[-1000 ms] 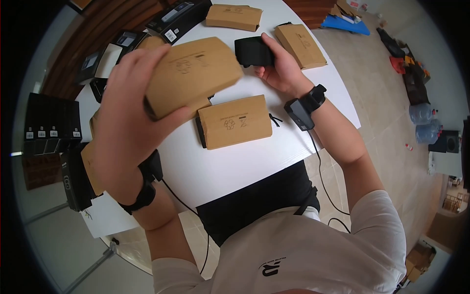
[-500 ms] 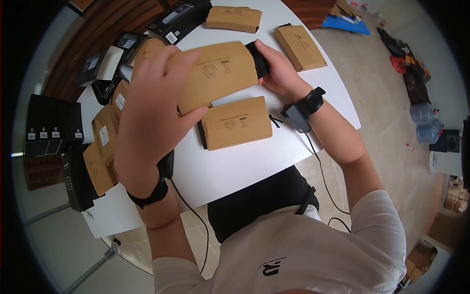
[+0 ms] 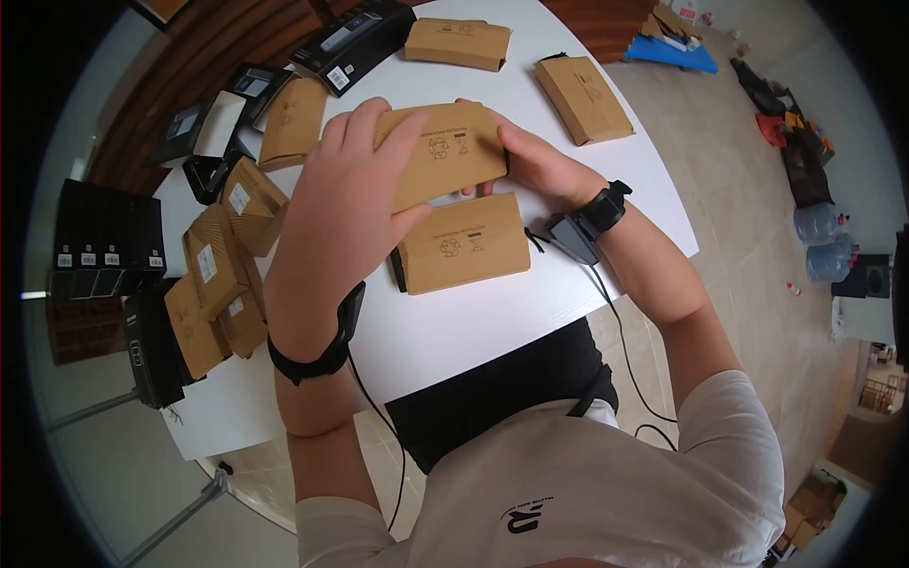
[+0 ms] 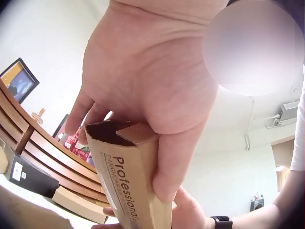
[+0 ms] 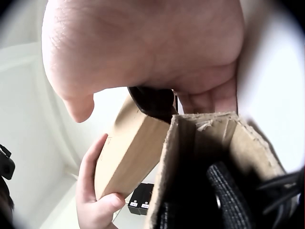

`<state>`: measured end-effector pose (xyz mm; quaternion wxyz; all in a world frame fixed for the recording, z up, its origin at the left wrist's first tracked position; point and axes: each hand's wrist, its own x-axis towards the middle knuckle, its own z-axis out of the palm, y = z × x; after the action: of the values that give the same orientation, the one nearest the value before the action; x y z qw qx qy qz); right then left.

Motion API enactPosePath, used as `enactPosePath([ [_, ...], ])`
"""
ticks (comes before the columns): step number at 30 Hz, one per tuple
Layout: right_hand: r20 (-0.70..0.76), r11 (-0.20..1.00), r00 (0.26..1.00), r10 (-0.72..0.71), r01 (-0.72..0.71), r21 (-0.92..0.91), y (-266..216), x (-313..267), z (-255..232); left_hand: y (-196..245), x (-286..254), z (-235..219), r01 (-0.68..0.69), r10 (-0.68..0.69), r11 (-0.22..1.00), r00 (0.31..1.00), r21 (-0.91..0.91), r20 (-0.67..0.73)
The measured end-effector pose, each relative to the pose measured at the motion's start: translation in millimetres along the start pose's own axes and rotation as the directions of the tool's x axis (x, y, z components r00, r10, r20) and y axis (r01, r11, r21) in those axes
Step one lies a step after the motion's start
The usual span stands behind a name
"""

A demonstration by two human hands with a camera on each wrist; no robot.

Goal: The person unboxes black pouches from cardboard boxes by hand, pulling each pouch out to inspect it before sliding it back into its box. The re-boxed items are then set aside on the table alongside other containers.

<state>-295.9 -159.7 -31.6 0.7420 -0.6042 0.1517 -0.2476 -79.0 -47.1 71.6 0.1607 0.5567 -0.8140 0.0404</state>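
Observation:
A cardboard sleeve (image 3: 445, 151), printed with recycling marks, is gripped by my left hand (image 3: 331, 208) at its left part, thumb on the near side. In the left wrist view the left end of this sleeve (image 4: 126, 183) gapes and shows a dark inside. My right hand (image 3: 554, 166) holds the other end, where a black item (image 5: 152, 101) shows in the right wrist view, mostly hidden in the sleeve. Just below lies another cardboard box (image 3: 464, 251) on the table, black material at its left end and a black strap by its right.
Two cardboard boxes (image 3: 458, 43) (image 3: 584, 99) lie towards the table's far and right sides. On the left are several cardboard boxes (image 3: 213, 260) in a pile and black boxes (image 3: 350, 43). Black cables (image 3: 620, 331) hang from both wrist devices over the table edge (image 3: 530, 331).
The left hand has brought the sleeve rightwards to the right hand. The black item, in plain view earlier, is now almost wholly covered by the sleeve.

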Motion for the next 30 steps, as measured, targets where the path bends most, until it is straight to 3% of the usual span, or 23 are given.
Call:
enactPosePath([
  [1, 0.0, 1.0, 1.0, -0.002, 0.002, -0.002, 2.7, 0.6, -2.0, -1.0, 0.3, 2.7, -0.001, 0.001, 1.0, 1.0, 0.001, -0.003],
  [3, -0.058, 0.969, 0.998, -0.019, 0.033, 0.246, 11.7, 2.3, -7.8, -4.2, 1.6, 8.7, 0.069, -0.068, 0.997, 0.996, -0.02, 0.051],
  [10, -0.338, 0.966, 0.941, -0.026, 0.11, 0.234, 4.4, 11.4, -10.5, -25.8, -2.4, 23.0, 0.195, -0.195, 0.977, 0.981, -0.082, 0.014],
  [13, -0.516, 0.973, 0.851, -0.098, 0.191, 0.13, 5.5, 15.2, -17.1, -34.1, -5.9, 14.7, 0.293, -0.291, 0.955, 0.956, -0.049, 0.036],
  [15, -0.577, 0.984, 0.812, -0.091, 0.162, 0.073, 6.3, 16.1, -18.1, -45.6, -9.3, 14.5, 0.344, -0.34, 0.939, 0.916, 0.022, 0.212],
  [16, -0.634, 0.991, 0.768, -0.088, 0.129, 0.018, 5.8, 16.3, -17.9, -43.6, -6.5, 11.4, 0.342, -0.339, 0.939, 0.917, 0.022, 0.212],
  [18, -0.671, 0.997, 0.737, -0.08, 0.062, -0.05, 4.8, 16.4, -17.9, -37.4, 1.9, 2.0, 0.535, -0.492, 0.841, 0.693, 0.081, 0.528],
  [22, -0.751, 0.955, 0.654, -0.089, -0.159, -0.251, -4.3, 14.6, -9.1, -40.1, 9.1, 16.0, 0.531, -0.457, 0.844, 0.645, 0.07, 0.613],
  [26, -0.68, 0.935, 0.722, -0.128, -0.141, -0.325, 4.1, 15.2, -18.0, -49.7, 8.0, 38.5, 0.487, -0.484, 0.856, 0.639, 0.172, 0.598],
  [28, -0.575, 0.901, 0.799, -0.174, -0.107, -0.421, 7.3, 14.7, -21.2, -53.6, 6.5, 38.3, 0.495, -0.496, 0.851, 0.647, 0.176, 0.579],
  [29, -0.576, 0.901, 0.799, -0.172, -0.108, -0.42, 11.7, 15.3, -25.2, -55.2, 5.8, 35.9, 0.5, -0.503, 0.848, 0.659, 0.173, 0.559],
  [30, -0.56, 0.832, 0.792, -0.245, -0.125, -0.541, 17.3, 16.5, -30.9, -56.2, 5.8, 33.2, 0.505, -0.509, 0.846, 0.672, 0.169, 0.539],
])
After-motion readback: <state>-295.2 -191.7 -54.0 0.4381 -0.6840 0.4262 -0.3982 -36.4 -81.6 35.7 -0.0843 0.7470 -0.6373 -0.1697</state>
